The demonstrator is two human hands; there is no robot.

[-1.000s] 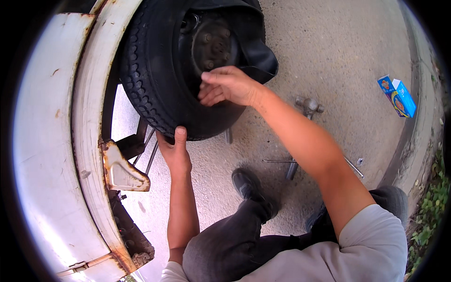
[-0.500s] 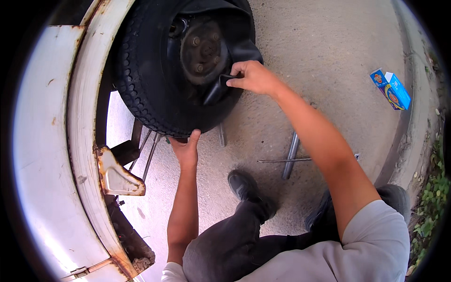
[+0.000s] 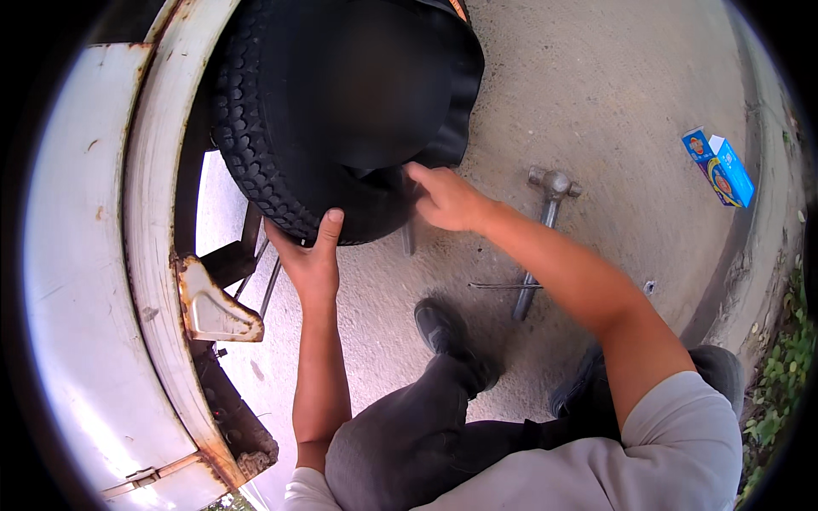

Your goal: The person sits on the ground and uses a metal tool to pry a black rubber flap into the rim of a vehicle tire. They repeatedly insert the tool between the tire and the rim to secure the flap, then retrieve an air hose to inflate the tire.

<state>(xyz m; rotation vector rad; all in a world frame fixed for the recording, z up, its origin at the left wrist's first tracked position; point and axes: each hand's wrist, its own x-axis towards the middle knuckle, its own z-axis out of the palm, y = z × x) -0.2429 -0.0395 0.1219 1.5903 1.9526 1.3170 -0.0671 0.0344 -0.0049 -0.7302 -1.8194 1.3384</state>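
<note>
A black knobbly tyre [image 3: 281,111] sits in the wheel arch of a white, rusty vehicle [image 3: 94,281]. Its centre lies in deep shadow, so the hub is hidden. My left hand [image 3: 311,255] presses up against the tyre's lower edge, thumb and fingers spread on the tread. My right hand [image 3: 443,198] reaches to the lower right rim of the tyre, fingers bent against the dark rubber; nothing shows in its grasp.
A metal hammer [image 3: 545,221] lies on the concrete to the right, across a thin rod [image 3: 503,286]. A blue and orange carton [image 3: 720,166] rests near the kerb. My black shoe [image 3: 443,328] stands below the tyre. A rusty bracket [image 3: 209,307] juts from the bodywork.
My right hand has dropped from the hub area to the tyre's lower right edge. The view has shifted so the wheel centre is now dark. My left hand stays under the tyre.
</note>
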